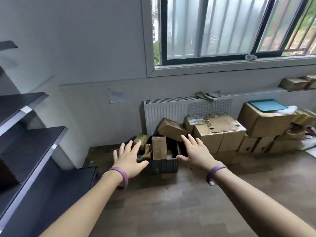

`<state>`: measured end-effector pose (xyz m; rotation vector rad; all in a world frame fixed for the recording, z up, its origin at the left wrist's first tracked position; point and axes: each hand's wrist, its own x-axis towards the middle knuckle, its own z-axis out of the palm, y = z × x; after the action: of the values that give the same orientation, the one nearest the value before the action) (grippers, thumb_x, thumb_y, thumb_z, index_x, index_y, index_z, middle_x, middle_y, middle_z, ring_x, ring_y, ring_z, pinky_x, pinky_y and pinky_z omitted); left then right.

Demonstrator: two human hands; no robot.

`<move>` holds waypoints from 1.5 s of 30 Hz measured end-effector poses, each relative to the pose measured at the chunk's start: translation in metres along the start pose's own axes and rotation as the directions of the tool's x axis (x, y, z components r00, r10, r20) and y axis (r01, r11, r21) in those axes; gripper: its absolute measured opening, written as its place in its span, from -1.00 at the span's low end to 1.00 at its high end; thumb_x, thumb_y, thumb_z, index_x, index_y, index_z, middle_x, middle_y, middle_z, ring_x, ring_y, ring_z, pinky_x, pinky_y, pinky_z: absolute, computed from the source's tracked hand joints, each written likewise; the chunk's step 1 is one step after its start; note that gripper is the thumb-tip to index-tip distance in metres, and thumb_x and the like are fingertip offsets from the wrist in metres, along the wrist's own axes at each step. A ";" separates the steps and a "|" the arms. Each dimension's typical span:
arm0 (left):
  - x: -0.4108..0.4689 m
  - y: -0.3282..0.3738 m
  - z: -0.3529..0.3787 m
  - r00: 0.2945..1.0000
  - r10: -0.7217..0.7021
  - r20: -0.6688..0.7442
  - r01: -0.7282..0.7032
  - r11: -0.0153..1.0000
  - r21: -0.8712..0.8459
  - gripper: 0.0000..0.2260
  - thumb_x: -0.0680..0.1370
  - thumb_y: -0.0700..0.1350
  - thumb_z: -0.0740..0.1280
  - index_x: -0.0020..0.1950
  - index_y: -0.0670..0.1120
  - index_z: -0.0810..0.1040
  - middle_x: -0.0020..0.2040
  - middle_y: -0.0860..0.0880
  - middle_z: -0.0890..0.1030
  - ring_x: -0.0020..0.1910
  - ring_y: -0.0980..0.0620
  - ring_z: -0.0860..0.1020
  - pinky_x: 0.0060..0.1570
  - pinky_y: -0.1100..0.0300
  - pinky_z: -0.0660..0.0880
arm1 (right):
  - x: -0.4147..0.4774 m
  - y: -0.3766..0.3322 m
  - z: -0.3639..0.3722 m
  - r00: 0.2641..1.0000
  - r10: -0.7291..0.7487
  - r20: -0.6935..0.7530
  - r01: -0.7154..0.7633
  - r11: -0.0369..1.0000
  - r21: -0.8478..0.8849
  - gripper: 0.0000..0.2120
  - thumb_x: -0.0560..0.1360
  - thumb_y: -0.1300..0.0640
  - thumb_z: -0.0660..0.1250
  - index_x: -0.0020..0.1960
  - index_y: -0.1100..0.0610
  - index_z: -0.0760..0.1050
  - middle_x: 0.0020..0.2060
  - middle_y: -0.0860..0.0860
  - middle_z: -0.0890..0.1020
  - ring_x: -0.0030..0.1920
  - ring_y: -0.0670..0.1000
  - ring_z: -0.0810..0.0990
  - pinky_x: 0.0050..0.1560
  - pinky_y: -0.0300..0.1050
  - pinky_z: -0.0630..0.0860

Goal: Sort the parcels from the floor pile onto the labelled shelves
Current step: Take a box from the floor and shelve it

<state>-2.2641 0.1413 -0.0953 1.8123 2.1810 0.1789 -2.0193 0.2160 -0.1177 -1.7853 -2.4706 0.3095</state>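
A dark plastic crate (162, 165) sits on the floor by the radiator, holding several brown parcels. One tall cardboard parcel (159, 147) stands upright in its middle. Another box (171, 129) leans tilted on the crate's far rim. My left hand (129, 157) is stretched out with spread fingers at the crate's left side. My right hand (196, 152) is spread likewise at its right side. Both hands hold nothing. Dark shelves (34, 139) with pale front strips rise at the left.
Stacked cardboard boxes (220, 134) line the wall right of the crate, one topped by a teal tray (267, 105). A white radiator (167, 112) stands behind, under a window. More parcels (294, 83) lie on a ledge at the far right. Brown floor lies in front.
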 end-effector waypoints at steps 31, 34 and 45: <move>0.577 0.069 0.017 0.973 -0.015 0.228 0.017 1.000 -0.005 -0.36 0.55 0.17 0.20 0.55 0.12 -0.01 0.57 -0.02 -0.02 0.54 -0.12 -0.11 0.48 -0.16 -0.10 | 0.512 0.171 0.020 0.961 0.126 0.246 -0.129 0.992 -0.004 -0.18 0.50 -0.20 0.23 0.57 0.04 -0.11 0.55 0.14 0.07 0.53 0.20 0.06 0.49 0.13 0.12; 0.622 0.067 0.019 0.963 -0.005 0.270 0.010 1.000 -0.018 -0.37 0.56 0.17 0.19 0.55 0.12 0.00 0.57 -0.01 -0.01 0.54 -0.11 -0.10 0.48 -0.16 -0.10 | 0.551 0.176 0.032 0.944 0.155 0.290 -0.159 0.987 -0.010 -0.18 0.50 -0.20 0.23 0.57 0.05 -0.11 0.55 0.14 0.07 0.53 0.21 0.06 0.49 0.14 0.11; 0.728 0.049 0.091 0.899 -0.192 0.393 0.202 0.979 0.015 -0.40 0.56 0.17 0.19 0.54 0.12 0.04 0.57 -0.01 0.02 0.54 -0.11 -0.05 0.46 -0.13 -0.05 | 0.677 0.217 0.102 0.849 0.110 0.516 -0.125 0.992 -0.006 -0.25 0.55 -0.11 0.23 0.58 0.03 -0.09 0.56 0.12 0.04 0.52 0.24 0.05 0.48 0.14 0.13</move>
<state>-2.3067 0.8528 -0.2758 1.4472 2.0383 -0.1870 -2.0514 0.9101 -0.2994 -2.0652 -2.6568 0.9469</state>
